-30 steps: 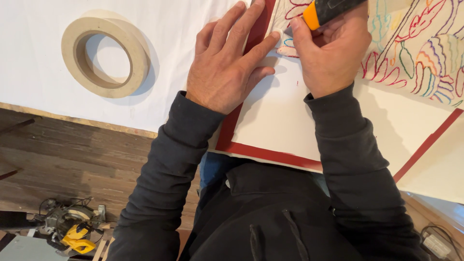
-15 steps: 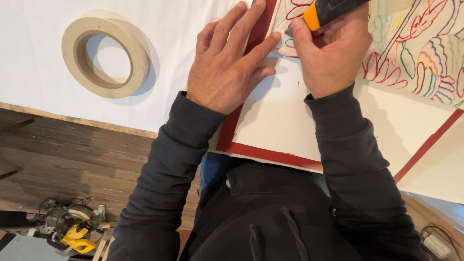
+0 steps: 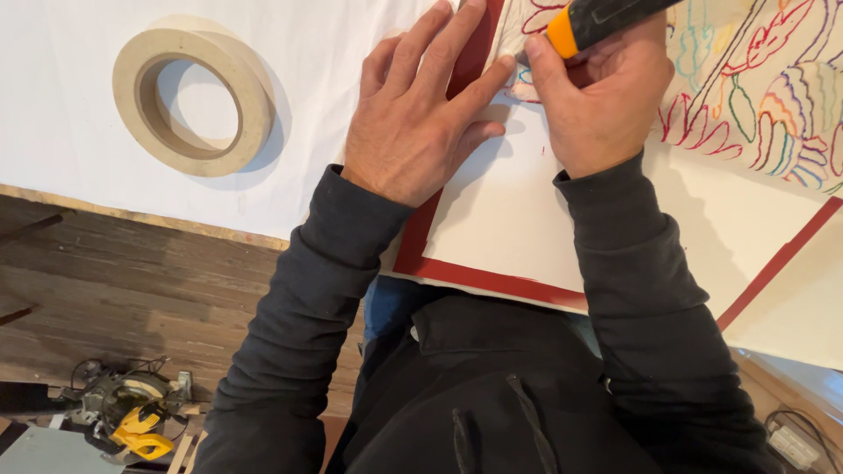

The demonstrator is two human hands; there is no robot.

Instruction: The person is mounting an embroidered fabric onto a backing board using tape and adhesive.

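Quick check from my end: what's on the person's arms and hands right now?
Both arms wear long, dark charcoal sleeves, creased and close-fitting, ending at the wrists. The left hand and right hand are bare, with no gloves, rings or watch visible.

**What the frame hides**

The orange-and-black cutting tool (image 3: 606, 19) runs off the top edge, and the right hand (image 3: 601, 101) covers its tip. The embroidered cloth (image 3: 764, 96) is cut off at the top and right. The left hand (image 3: 417, 118) hides part of the red border (image 3: 492, 279).
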